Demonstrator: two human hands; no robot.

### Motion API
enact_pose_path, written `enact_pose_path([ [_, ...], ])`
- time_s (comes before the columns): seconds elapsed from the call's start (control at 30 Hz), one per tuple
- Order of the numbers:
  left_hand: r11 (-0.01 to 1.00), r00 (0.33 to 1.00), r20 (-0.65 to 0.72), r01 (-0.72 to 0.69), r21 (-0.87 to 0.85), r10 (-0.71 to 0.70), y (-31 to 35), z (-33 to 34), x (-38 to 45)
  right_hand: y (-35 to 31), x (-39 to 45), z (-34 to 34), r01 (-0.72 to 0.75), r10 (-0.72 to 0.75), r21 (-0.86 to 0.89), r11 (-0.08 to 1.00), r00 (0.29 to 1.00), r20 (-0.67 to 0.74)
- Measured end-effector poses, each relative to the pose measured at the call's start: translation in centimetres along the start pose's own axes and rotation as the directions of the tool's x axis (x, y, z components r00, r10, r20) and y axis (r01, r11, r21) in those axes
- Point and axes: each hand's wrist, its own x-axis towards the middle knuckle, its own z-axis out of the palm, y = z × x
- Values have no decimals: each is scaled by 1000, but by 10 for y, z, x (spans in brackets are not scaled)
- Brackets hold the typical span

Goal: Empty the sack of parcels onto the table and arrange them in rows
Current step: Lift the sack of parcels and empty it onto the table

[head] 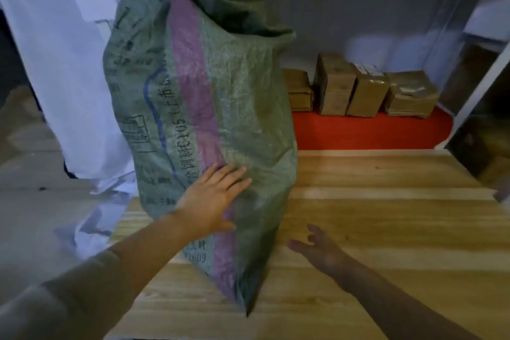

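Note:
A tall green woven sack [234, 96] with a purple stripe and dark printed lettering stands upright on the wooden table [386, 229], its bottom corner near the front edge. My left hand [212, 199] lies flat against the sack's lower side, fingers straight. My right hand [320, 250] hovers just to the right of the sack over the tabletop, fingers loosely spread, holding nothing. The sack's mouth is out of view at the top and its contents are hidden.
Several brown cardboard parcels [358, 91] sit on a red surface [372, 132] beyond the table's far edge. White plastic sheeting [69, 77] hangs and crumples at the left. A white shelf post [480, 85] slants at the right.

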Motion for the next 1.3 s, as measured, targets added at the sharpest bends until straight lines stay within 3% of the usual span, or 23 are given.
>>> enact_pose_path([
  [0.03, 1000, 998, 60, -22, 20, 20, 2, 8, 2, -1, -1, 4, -8, 8, 9, 1000, 1000, 1],
  [0.1, 999, 998, 47, -43, 31, 42, 2, 20, 3, 4, 3, 7, -24, 24, 37, 999, 1000, 10],
  [0.27, 978, 953, -267, -91, 186, 140, 8, 28, 24, 21, 17, 1, -103, 105, 60, 993, 994, -25],
  [0.47, 953, 901, -334, -215, 212, 277, 20, 2, 44, 49, 16, -8, -92, 100, 90, 992, 991, -92],
  [0.57, 958, 869, -417, -197, 207, 268, 51, -27, 59, 54, 1, -18, -112, 122, 116, 987, 989, -84],
  [0.73, 989, 876, -462, -106, 99, 140, 113, -85, 96, 71, -30, -55, -139, 150, 130, 982, 986, -78],
  [0.83, 998, 886, -460, -60, -1, 53, 150, -112, 117, 92, -49, -93, -123, 172, 267, 956, 971, -168],
  [1.0, 964, 865, -482, 9, -266, -142, 205, -147, 140, 102, -80, -177, 119, 82, 372, 921, 872, -483],
  [1.17, 907, 812, -478, 142, -396, -336, 248, -185, 160, 76, -99, -256, 358, 78, 575, 736, 799, -597],
  [1.3, 827, 784, -413, 213, -521, -463, 275, -193, 174, 42, -127, -306, 521, 60, 592, 615, 718, -694],
])
